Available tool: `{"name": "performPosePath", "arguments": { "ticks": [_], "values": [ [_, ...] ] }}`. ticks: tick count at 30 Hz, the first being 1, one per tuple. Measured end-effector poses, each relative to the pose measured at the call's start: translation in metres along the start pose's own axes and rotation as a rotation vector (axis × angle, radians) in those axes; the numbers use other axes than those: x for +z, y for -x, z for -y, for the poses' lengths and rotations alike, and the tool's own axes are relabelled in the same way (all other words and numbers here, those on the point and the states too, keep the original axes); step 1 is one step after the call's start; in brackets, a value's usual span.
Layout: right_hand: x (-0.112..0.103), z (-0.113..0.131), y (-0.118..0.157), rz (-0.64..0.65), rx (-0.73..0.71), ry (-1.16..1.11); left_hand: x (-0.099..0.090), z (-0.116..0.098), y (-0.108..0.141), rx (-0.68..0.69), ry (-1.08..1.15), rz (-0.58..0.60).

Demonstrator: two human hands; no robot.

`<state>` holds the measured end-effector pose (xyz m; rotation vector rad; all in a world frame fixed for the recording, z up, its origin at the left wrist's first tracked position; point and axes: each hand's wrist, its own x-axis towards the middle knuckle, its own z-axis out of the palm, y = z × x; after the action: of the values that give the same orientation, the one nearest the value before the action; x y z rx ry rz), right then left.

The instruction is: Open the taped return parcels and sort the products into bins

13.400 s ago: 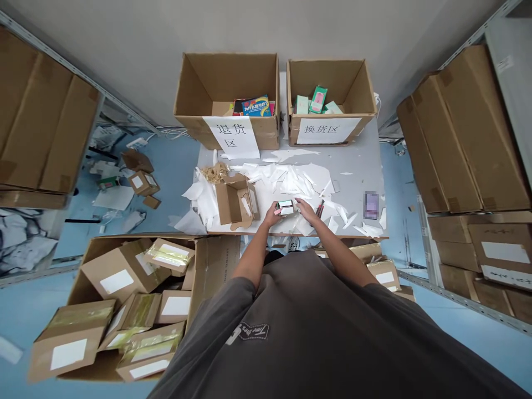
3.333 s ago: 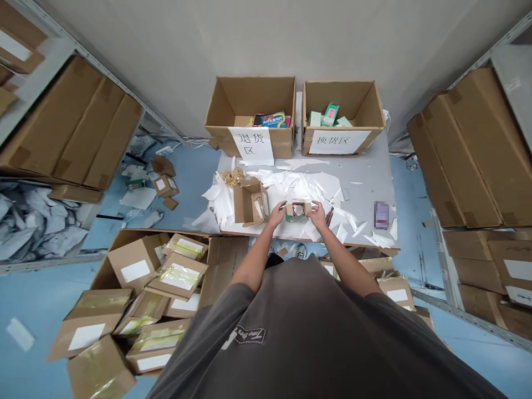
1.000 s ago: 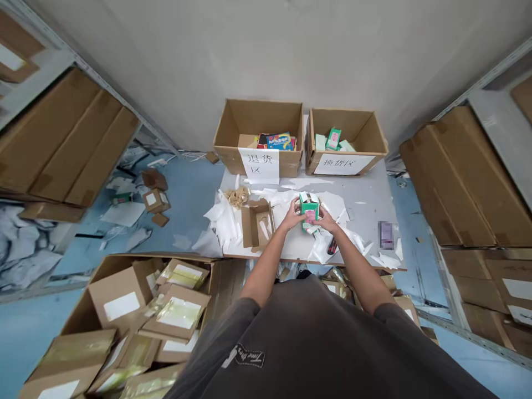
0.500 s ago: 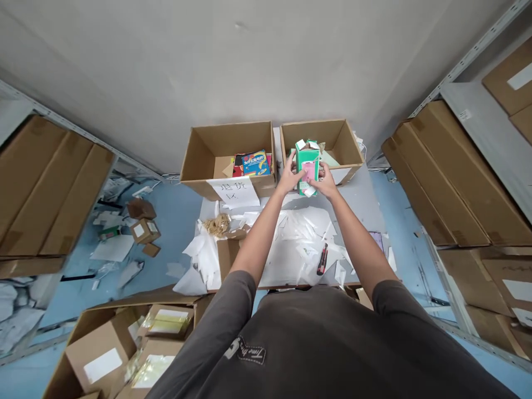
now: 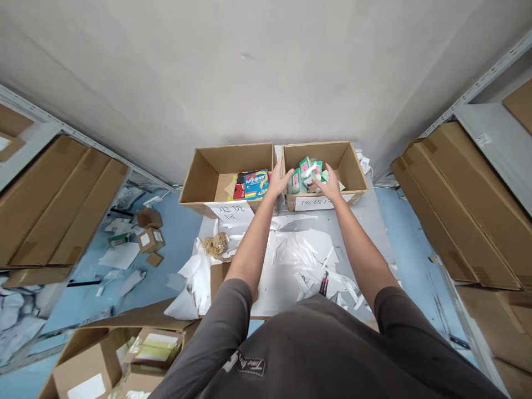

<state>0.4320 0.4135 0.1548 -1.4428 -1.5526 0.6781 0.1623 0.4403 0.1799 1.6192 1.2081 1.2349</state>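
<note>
The green and pink carton (image 5: 311,170) lies tilted inside the right cardboard box (image 5: 358,176), among other green and white packs (image 5: 296,182). My left hand (image 5: 278,180) is spread over the left front corner of that box and holds nothing. Above its front right part, my right hand (image 5: 330,185) has its fingers apart beside the carton; whether the fingertips touch it is unclear. A handwritten white label (image 5: 313,203) hangs on the box front.
To the left, another cardboard box (image 5: 199,180) holds colourful books (image 5: 255,184). Paper scraps (image 5: 291,249), crumpled brown paper (image 5: 215,244) and a red and black cutter (image 5: 324,284) lie on the table. A large box of parcels (image 5: 83,332) stands lower left.
The green carton has gone from between my hands down into the right box. Both hands have opened and moved apart. The view has shifted slightly.
</note>
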Motion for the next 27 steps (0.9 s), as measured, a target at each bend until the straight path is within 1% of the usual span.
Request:
{"name": "performPosePath", "arguments": {
  "ticks": [2, 4, 6, 8, 11, 14, 16, 17, 18, 20, 23, 25, 27],
  "values": [
    [-0.002, 0.015, 0.022, -0.025, -0.083, 0.010, -0.011, 0.002, 0.028, -0.015, -0.011, -0.015],
    [-0.001, 0.039, 0.046, -0.032, -0.140, 0.011, -0.027, -0.001, 0.058, -0.019, -0.010, -0.028],
    [0.005, 0.068, 0.073, -0.021, -0.173, 0.017, -0.050, -0.006, 0.091, -0.018, -0.001, -0.041],
    [0.017, 0.099, 0.104, 0.004, -0.208, 0.034, -0.083, -0.011, 0.129, -0.016, -0.003, -0.057],
    [0.047, 0.139, 0.158, 0.064, -0.268, 0.063, -0.141, -0.013, 0.194, -0.021, -0.045, -0.081],
    [0.089, 0.167, 0.218, 0.153, -0.293, 0.088, -0.195, -0.004, 0.267, -0.057, -0.100, -0.086],
    [0.121, 0.178, 0.261, 0.236, -0.284, 0.093, -0.220, 0.007, 0.317, -0.100, -0.133, -0.068],
    [0.137, 0.181, 0.284, 0.282, -0.276, 0.087, -0.229, 0.013, 0.343, -0.123, -0.151, -0.051],
    [0.153, 0.184, 0.307, 0.333, -0.268, 0.077, -0.234, 0.019, 0.368, -0.146, -0.170, -0.030],
    [0.185, 0.185, 0.352, 0.454, -0.256, 0.055, -0.237, 0.030, 0.418, -0.189, -0.218, 0.044],
    [0.225, 0.176, 0.411, 0.697, -0.229, 0.095, -0.228, 0.047, 0.487, -0.291, -0.313, 0.205],
    [0.241, 0.164, 0.440, 0.805, -0.169, 0.196, -0.217, 0.056, 0.524, -0.380, -0.385, 0.255],
    [0.246, 0.148, 0.461, 0.838, -0.086, 0.317, -0.206, 0.065, 0.552, -0.425, -0.414, 0.282]
  ]
}}
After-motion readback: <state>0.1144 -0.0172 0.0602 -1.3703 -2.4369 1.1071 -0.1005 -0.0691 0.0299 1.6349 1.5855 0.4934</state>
